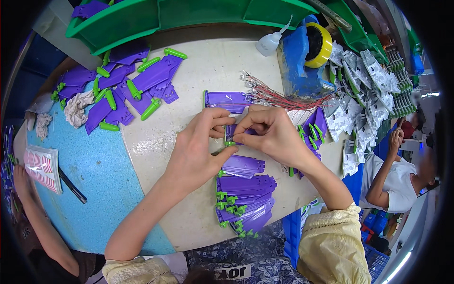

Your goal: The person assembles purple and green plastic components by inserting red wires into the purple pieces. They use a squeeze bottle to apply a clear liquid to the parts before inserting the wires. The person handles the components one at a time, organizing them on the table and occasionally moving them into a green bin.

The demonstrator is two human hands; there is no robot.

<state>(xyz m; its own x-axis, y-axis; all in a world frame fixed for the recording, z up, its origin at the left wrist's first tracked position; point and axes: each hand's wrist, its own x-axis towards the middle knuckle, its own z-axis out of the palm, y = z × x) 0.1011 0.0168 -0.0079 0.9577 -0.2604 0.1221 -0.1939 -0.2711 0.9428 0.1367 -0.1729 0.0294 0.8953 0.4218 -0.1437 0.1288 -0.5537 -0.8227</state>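
Note:
My left hand (195,144) pinches a small purple plastic part with a green end piece (230,143) over the middle of the table. Right beside it, my right hand (274,135) is closed, its thumb and fingertips pressed together at the purple part. What those fingertips hold is too small to make out. Just beyond my hands lies another flat purple panel (226,100). A bundle of red and white wires (279,97) reaches toward it from the right. On the near side, a purple panel (243,165) and a fanned stack of purple panels with green ends (248,189) lie close to my body.
Purple panels with green pegs (153,78) are heaped at the far left. A blue tape dispenser (298,61), a white squeeze bottle (268,43) and silvery-white moulded parts (347,113) stand right. Green bins (123,26) line the back. Co-workers sit at both sides.

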